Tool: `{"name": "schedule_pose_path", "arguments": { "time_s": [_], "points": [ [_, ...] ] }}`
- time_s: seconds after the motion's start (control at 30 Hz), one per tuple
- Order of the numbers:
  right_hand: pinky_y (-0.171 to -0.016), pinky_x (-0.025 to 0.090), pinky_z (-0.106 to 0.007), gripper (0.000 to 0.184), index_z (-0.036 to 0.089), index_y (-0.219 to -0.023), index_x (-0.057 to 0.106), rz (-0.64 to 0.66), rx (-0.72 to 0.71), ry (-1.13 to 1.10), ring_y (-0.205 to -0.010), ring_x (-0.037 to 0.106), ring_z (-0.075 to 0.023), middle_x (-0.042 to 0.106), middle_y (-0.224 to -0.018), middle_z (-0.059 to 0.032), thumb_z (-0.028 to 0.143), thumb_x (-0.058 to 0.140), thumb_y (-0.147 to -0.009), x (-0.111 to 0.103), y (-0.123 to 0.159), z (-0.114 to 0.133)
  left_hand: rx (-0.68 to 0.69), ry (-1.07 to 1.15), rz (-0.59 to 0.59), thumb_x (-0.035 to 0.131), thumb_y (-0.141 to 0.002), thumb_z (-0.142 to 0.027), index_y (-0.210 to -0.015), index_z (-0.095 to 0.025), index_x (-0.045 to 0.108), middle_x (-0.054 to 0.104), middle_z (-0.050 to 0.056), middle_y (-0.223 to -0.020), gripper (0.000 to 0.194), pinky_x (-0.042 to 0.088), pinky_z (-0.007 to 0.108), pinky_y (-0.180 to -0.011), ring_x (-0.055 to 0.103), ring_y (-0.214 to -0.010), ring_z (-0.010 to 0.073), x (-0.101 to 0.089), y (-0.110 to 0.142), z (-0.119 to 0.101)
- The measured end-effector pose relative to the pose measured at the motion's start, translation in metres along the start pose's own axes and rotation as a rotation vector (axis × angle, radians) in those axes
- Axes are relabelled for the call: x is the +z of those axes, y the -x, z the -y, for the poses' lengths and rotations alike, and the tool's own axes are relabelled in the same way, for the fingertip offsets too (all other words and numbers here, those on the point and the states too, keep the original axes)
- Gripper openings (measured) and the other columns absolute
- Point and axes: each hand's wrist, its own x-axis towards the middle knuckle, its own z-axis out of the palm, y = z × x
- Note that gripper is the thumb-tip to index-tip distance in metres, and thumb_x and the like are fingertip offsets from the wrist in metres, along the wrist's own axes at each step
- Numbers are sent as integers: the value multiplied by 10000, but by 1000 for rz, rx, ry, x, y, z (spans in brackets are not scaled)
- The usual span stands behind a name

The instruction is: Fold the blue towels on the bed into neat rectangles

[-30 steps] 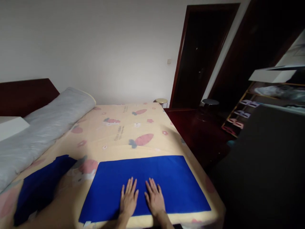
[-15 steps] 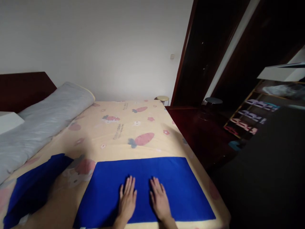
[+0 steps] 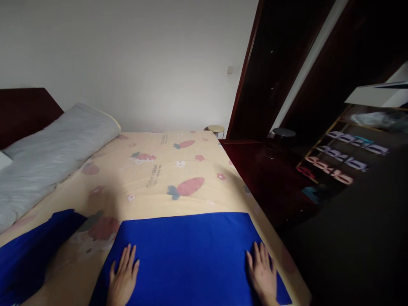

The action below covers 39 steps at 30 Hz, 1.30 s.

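A blue cloth [image 3: 191, 259] lies spread flat on the bed's yellow carrot-print sheet [image 3: 153, 199], at the near edge. My left hand [image 3: 123, 276] rests palm down on its left part, fingers stretched out. Near the cloth's right edge lies my right hand [image 3: 263, 272], also flat with the fingers a little apart. Neither hand grips anything. The near edge of the cloth runs mostly below the picture. Another blue cloth [image 3: 41, 250], rumpled and partly in shadow, lies on the sheet to the left.
A grey quilt or pillow [image 3: 63, 144] lies along the left by the dark headboard [image 3: 28, 112]. Beyond the bed's far end stands a yellow-topped stool [image 3: 216, 128]. To the right are a dark stool [image 3: 283, 133] and a rack holding several pairs of slippers [image 3: 341, 155].
My hands have slid apart over the blue cloth, the left one toward its left edge, the right one toward its right edge. The view has shifted slightly.
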Motion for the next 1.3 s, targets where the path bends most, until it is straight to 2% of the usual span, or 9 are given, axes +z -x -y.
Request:
{"name": "schedule_pose_path", "arguments": {
  "time_s": [0.17, 0.27, 0.37, 0.5, 0.67, 0.87, 1.0, 1.13, 1.3],
  "points": [
    [-1170, 291, -460, 550, 273, -1488, 336, 304, -449, -147, -1445, 284, -236, 293, -1568, -23, 484, 245, -988, 29, 22, 166, 307, 148, 63, 224, -975, -303, -1514, -288, 164, 310, -2, -1580, 543, 235, 418, -1182, 280, -1456, 169, -7, -20, -141],
    [-1181, 268, -423, 518, 296, -1502, 269, 439, -583, -210, -1446, 279, -189, 278, -1567, 1, 438, 228, -1005, 44, 13, 214, 409, 186, 100, 256, -972, -291, -1507, -298, 189, 309, 8, -1581, 540, 247, 433, -1178, 300, -1448, 184, -5, -47, -170],
    [-1183, 252, -453, 556, 300, -1482, 326, 449, -553, -156, -1444, 287, -215, 298, -1561, -16, 528, 299, -976, 45, -24, 184, 282, 150, 104, 278, -975, -406, -1500, -335, 227, 303, 6, -1586, 531, 242, 473, -1174, 292, -1453, 208, 1, -73, -122],
    [-1179, 236, -497, 625, 211, -1472, 376, 283, -249, -4, -1443, 281, -266, 356, -1543, -87, 543, 314, -946, 27, -86, 77, -76, 6, 15, 205, -960, -465, -1503, -251, 277, 345, 75, -1573, 588, 277, 522, -1140, 291, -1451, 252, 13, -93, -3],
    [-1118, 295, -568, 705, 186, -1496, 337, 235, -106, 13, -1426, 301, -355, 346, -1544, -135, 578, 250, -917, 16, -119, -8, -8, -37, -20, 143, -953, -360, -1422, -197, 465, 492, 99, -1481, 592, 336, 543, -1095, 373, -1396, 315, 19, -93, 76],
    [-1079, 275, -674, 716, 213, -1487, 352, 76, -62, -17, -1385, 369, -396, 396, -1512, -140, 603, 270, -892, 23, -114, 6, -97, -53, -198, 157, -977, -328, -1513, -150, 237, 452, 172, -1494, 571, 241, 605, -1123, 410, -1375, 311, -12, -92, 32],
    [-1131, 261, -583, 625, 209, -1507, 290, -65, -169, -61, -1424, 314, -340, 327, -1548, -123, 502, 297, -955, 25, -61, 98, 161, 28, -244, 235, -972, -242, -1525, -215, 38, 387, 99, -1542, 587, 199, 535, -1164, 332, -1431, 243, -23, -63, -73],
    [-1089, 390, -434, 570, 325, -1510, 244, 102, -535, -141, -1382, 408, -241, 369, -1532, -26, 427, 391, -968, 37, 21, 174, 462, 124, -116, 363, -953, -334, -1520, -323, 130, 406, -21, -1536, 612, 302, 379, -1141, 395, -1395, 173, -4, -14, -147],
    [-1052, 406, -565, 589, 435, -1446, 354, 25, -172, -292, -1339, 455, -323, 469, -1475, 6, 535, 487, -882, 19, 64, 101, -91, 61, -29, 415, -891, -477, -1470, -417, 303, 450, -2, -1517, 593, 387, 566, -1056, 399, -1394, 297, 12, 27, -47]
  ]
}}
